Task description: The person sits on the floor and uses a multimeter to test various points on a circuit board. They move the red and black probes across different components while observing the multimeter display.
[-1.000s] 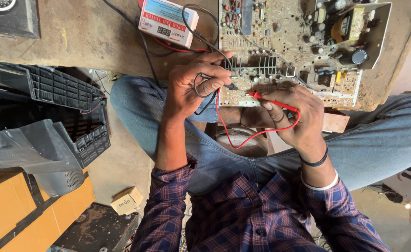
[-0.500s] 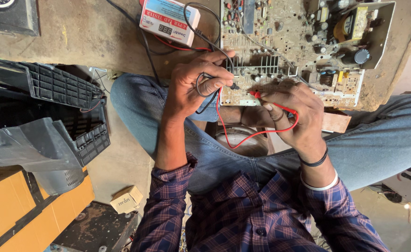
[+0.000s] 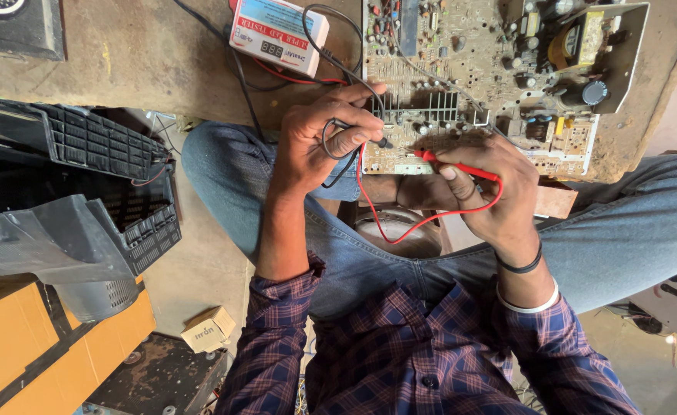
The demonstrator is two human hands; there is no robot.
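Observation:
A large tan circuit board [image 3: 499, 69] with many components lies on the worn workbench [image 3: 139, 54] ahead of me. My left hand [image 3: 319, 138] pinches a black test probe [image 3: 369, 138], its tip at the board's near edge. My right hand [image 3: 492, 192] grips a red test probe [image 3: 450, 164], pointing left along that same edge. Red and black leads [image 3: 400, 230] loop back to a white and red tester box [image 3: 277, 32] on the bench. I sit with jeans-clad knees apart and wear a plaid shirt.
A black plastic appliance casing [image 3: 69, 184] and a grey shell [image 3: 54, 246] stand at my left. An orange box [image 3: 23, 338] and a small cardboard carton [image 3: 209, 330] sit on the floor lower left. A round metal object [image 3: 400, 230] lies between my knees.
Both hands stay at the board's near edge. The red probe has shifted slightly along the edge; the black probe barely moved.

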